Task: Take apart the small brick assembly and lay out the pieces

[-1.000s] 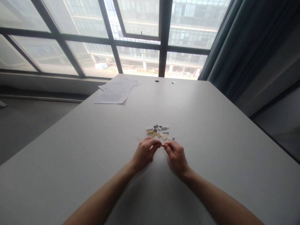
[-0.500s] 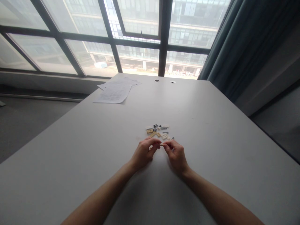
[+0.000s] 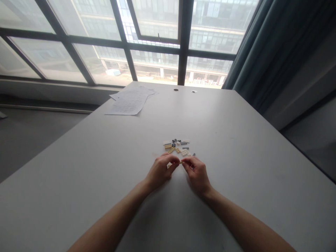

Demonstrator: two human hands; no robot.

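A small tan building brick [image 3: 181, 162] is pinched between the fingertips of both hands, mostly covered by them. My left hand [image 3: 162, 168] grips its left end with thumb and forefinger. From the other side my right hand [image 3: 196, 172] holds it the same way. Just beyond the fingers lies a loose group of building bricks: tan ones [image 3: 168, 147], a white studded one [image 3: 184, 152], grey ones [image 3: 185, 148] and small dark ones [image 3: 173, 145]. Another tan piece shows partly under my left hand.
The bricks lie on a wide white table [image 3: 231, 140]. Printed papers [image 3: 128, 103] overlap at its far left edge. Two round holes, one a dark disc [image 3: 176, 90], sit near the far edge. Behind stand windows [image 3: 157, 63] and a dark blue-grey curtain [image 3: 252, 52].
Both hands stay in nearly the same place. The fingertips have drawn slightly closer together, and the held brick looks a little turned. The loose bricks have not moved.
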